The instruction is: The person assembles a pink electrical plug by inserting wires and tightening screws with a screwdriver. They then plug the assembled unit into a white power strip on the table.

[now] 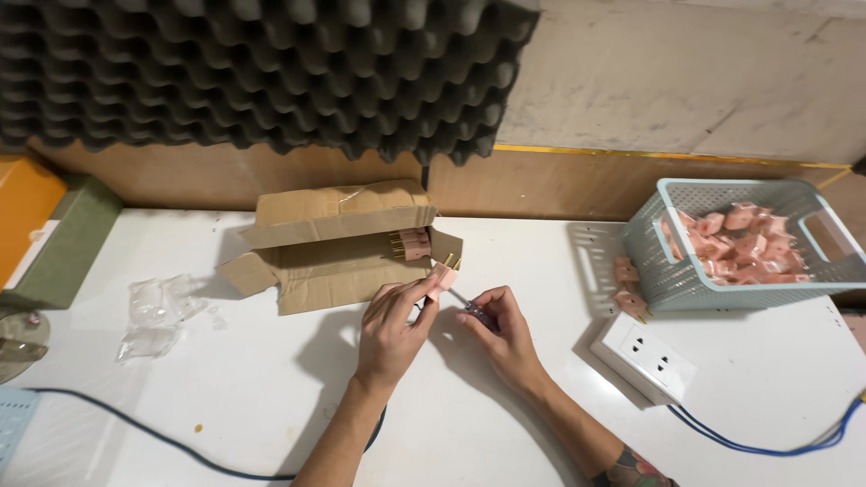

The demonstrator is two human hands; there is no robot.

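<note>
The left hand [394, 326] pinches a small pink plastic plug with brass prongs [443, 273] between its fingertips, holding it up over the white table [271, 415] just in front of an open brown cardboard box [334, 243]. The right hand [502, 334] is closed around a small screwdriver with a dark handle [473, 309], whose tip points at the underside of the plug (whether it touches a screw there is too small to tell). Both hands are near each other, close to the middle of the table.

More pink plugs lie in the mouth of the cardboard box [413, 243], which looks like the stock being drawn from. To the right, a pale blue perforated plastic basket [812, 271] holds a heap of pink plugs [740, 243], and two more pink plugs [629, 287] rest just beside its left wall. A white power strip with a blue cable [645, 353] sits in front of the basket.

Judging by the heap in the basket, a good share appears handled already, while the box holds some yet to go; the one in hand is mid-work.
</note>
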